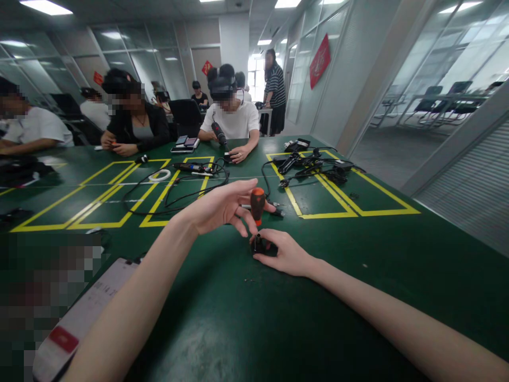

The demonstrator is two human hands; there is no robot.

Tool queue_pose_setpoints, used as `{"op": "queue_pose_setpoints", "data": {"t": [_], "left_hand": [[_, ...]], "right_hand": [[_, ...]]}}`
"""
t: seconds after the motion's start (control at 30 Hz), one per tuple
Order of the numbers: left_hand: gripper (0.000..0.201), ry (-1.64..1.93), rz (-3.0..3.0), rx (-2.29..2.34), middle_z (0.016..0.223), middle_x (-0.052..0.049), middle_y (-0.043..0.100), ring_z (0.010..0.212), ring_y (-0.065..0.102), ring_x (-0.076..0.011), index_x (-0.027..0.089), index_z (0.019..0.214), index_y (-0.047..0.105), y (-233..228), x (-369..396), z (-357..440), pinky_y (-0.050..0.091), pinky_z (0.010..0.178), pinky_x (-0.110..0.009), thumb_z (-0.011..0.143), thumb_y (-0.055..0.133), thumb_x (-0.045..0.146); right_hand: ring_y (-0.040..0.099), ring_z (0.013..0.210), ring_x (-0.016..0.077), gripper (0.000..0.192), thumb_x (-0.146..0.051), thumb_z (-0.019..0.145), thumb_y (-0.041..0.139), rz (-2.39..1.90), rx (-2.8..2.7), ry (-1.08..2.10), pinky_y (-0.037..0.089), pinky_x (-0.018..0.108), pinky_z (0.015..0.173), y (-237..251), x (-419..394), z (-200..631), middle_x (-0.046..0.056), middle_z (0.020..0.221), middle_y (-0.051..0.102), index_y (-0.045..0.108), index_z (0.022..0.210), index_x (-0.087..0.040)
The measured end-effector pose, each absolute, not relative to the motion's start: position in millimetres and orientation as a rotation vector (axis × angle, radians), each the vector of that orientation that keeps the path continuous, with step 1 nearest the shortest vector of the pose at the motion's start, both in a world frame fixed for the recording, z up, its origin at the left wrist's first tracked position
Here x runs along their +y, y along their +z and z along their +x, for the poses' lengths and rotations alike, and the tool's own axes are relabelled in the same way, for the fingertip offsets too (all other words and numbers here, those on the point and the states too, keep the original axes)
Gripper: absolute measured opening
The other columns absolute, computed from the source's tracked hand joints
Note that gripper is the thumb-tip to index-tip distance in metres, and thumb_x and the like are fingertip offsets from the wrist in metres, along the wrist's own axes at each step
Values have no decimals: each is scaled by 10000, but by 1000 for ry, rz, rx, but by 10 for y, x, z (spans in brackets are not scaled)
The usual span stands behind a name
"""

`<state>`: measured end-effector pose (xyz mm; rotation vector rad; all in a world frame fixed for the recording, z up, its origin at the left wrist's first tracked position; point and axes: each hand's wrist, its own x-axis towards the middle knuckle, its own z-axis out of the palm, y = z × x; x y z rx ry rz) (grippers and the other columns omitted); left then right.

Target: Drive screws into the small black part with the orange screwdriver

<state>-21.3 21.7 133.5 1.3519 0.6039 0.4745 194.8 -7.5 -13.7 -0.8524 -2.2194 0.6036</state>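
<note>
The left hand (222,211), fingers parted, flanks an upright screwdriver (257,208), probably light, stiff and best gripped mid-handle; the right hand (292,255) pinches a black part (258,245).

Two foreground hands (287,253), one orange-handled screwdriver (257,206), three red signs (320,61).

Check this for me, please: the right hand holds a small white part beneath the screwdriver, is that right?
Not quite: the small part is black, not white, as the head view shows. The right hand does hold it beneath the screwdriver.
</note>
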Motion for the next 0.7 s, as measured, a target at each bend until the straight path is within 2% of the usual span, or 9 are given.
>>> {"op": "queue_pose_setpoints", "data": {"t": [0.07, 0.13, 0.23, 0.33, 0.43, 0.5, 0.63, 0.7], "left_hand": [[511, 442, 1324, 586, 1044, -149, 778, 678, 728, -189, 135, 980, 662, 1325, 239, -214, 566, 546, -263, 914, 639, 642], [454, 441, 1319, 600, 982, -139, 781, 629, 699, -168, 141, 952, 636, 1317, 250, -214, 546, 531, -252, 937, 617, 595], [406, 501, 1331, 615, 887, -69, 743, 551, 596, -110, 153, 1035, 655, 1317, 234, -213, 474, 472, -213, 914, 689, 539], [453, 542, 1354, 621, 876, -39, 690, 582, 547, -95, 154, 1124, 699, 1333, 199, -211, 421, 449, -191, 866, 767, 520], [446, 526, 1386, 669, 859, -54, 672, 582, 510, -85, 117, 1007, 732, 1347, 178, -211, 409, 451, -192, 857, 777, 535], [476, 510, 1388, 679, 882, -78, 700, 577, 536, -93, 112, 967, 720, 1349, 184, -212, 455, 478, -211, 868, 753, 577], [585, 455, 1328, 630, 1062, -166, 768, 643, 683, -168, 134, 984, 658, 1337, 227, -214, 562, 563, -279, 917, 597, 712], [537, 445, 1316, 625, 1019, -157, 778, 623, 689, -167, 151, 959, 620, 1323, 240, -213, 549, 543, -264, 932, 590, 687]], "right_hand": [[733, 918, 231, 219, -249, 890, 756, -846, -2221, 605, 587, 339, 811, -138, -72, 1947, 89, 1051, 773, 676, 1084, -186], [736, 929, 230, 218, -246, 886, 758, -852, -2216, 619, 590, 335, 809, -138, -72, 1945, 89, 1066, 775, 674, 1079, -190], [735, 929, 226, 221, -246, 885, 751, -867, -2207, 648, 592, 331, 791, -133, -76, 1942, 93, 1096, 777, 670, 1085, -196], [733, 934, 228, 225, -244, 886, 744, -866, -2211, 655, 591, 333, 788, -124, -81, 1940, 96, 1102, 777, 672, 1093, -195], [733, 931, 226, 227, -246, 887, 744, -872, -2217, 645, 593, 333, 792, -117, -83, 1940, 90, 1089, 776, 676, 1099, -200], [734, 919, 223, 228, -251, 890, 748, -876, -2220, 639, 597, 334, 798, -117, -81, 1941, 88, 1081, 776, 679, 1101, -201], [736, 919, 230, 239, -258, 886, 763, -876, -2223, 616, 598, 354, 834, -125, -75, 1944, 88, 1064, 777, 680, 1102, -198], [736, 922, 232, 239, -257, 885, 763, -863, -2218, 610, 597, 360, 844, -132, -73, 1944, 89, 1066, 778, 679, 1101, -198]]}}
